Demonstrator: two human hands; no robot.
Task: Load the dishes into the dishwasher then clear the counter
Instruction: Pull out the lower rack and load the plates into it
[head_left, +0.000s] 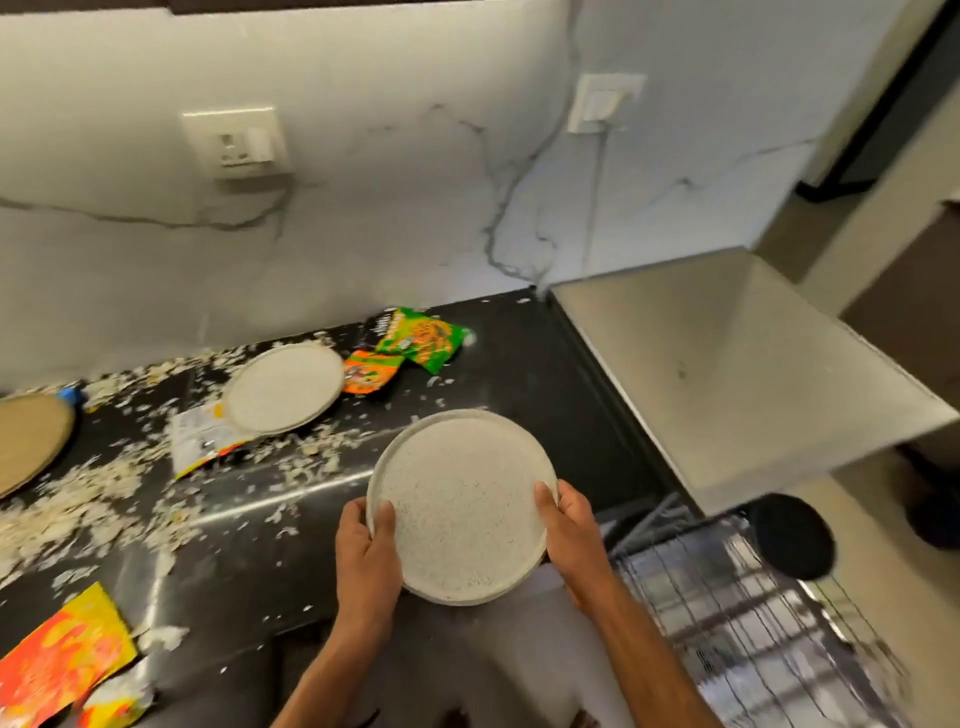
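Speckled white round plate (462, 506) is hanging tilted above the front edge of the black counter (519, 364), left of the wire dishwasher rack (753, 613). Left hand (366, 553) and right hand (569, 525) are gripping its opposite rims, thumbs curling over. A second speckled white plate (283, 387) is lying among pale scraps (93, 493) and a green snack wrapper (421, 335).

Bare counter (519, 364) lies right of the green packet (421, 338); flakes (104, 488), wrappers and 2 plates (283, 387) crowd the left.
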